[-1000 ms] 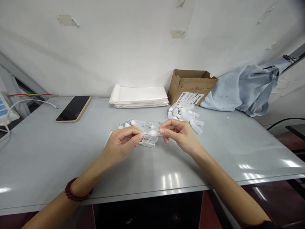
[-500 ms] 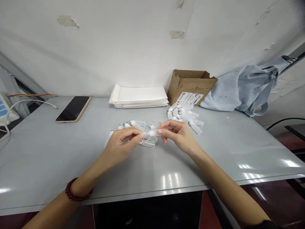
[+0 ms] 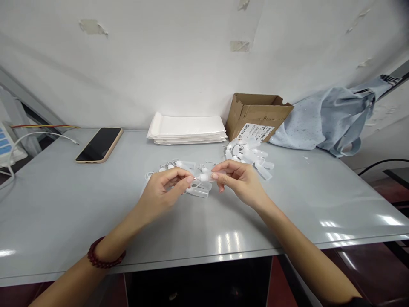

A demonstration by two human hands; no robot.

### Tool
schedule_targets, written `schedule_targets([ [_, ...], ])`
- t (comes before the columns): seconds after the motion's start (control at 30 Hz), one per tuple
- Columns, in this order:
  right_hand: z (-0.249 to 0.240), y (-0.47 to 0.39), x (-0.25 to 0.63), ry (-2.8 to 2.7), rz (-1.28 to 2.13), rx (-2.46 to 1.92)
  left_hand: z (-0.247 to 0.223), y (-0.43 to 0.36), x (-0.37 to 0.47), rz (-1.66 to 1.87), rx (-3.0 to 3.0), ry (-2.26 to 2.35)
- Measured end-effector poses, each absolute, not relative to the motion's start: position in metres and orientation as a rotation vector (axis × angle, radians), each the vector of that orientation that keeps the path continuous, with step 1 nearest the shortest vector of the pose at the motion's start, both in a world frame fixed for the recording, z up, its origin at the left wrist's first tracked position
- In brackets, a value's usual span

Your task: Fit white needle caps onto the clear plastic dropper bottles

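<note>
Between my two hands is a small translucent needle-tip squeeze bottle (image 3: 204,177), lying sideways with its tip to the left. My right hand (image 3: 238,179) pinches its body between thumb and fingers. At the thin tip, my left hand (image 3: 169,187) has thumb and forefinger pressed together; the exact spot they grip is hidden by the fingertips. More bottles of the same kind (image 3: 198,192) lie on the table below and behind my left hand, partly covered by it. Beyond my right hand is a second pile of these bottles (image 3: 263,171).
A stack of white padded envelopes (image 3: 188,125) lies by the wall, beside an opened cardboard box (image 3: 265,113). Right of it rests a light blue cloth bag (image 3: 319,119). A phone (image 3: 99,145) and a white cable (image 3: 47,134) are on the left of the grey table (image 3: 319,200).
My left fingertips have shifted slightly at the bottle's tip, and the thin needle now shows between them and the bottle. My right hand keeps its hold. The view has shifted slightly.
</note>
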State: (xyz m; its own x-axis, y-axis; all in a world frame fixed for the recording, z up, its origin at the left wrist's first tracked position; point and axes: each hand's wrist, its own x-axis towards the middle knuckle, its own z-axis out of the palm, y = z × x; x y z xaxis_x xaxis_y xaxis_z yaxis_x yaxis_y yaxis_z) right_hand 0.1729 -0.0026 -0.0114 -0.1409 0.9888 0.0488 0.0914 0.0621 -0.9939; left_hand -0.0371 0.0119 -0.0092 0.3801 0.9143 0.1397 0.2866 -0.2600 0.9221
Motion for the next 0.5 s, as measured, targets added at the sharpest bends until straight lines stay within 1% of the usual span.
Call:
schedule_targets([
  [0.5,-0.022,-0.005,0.164,-1.341,1.265,-1.154,-0.016,0.013,-0.036,0.889,1.785,1.071],
])
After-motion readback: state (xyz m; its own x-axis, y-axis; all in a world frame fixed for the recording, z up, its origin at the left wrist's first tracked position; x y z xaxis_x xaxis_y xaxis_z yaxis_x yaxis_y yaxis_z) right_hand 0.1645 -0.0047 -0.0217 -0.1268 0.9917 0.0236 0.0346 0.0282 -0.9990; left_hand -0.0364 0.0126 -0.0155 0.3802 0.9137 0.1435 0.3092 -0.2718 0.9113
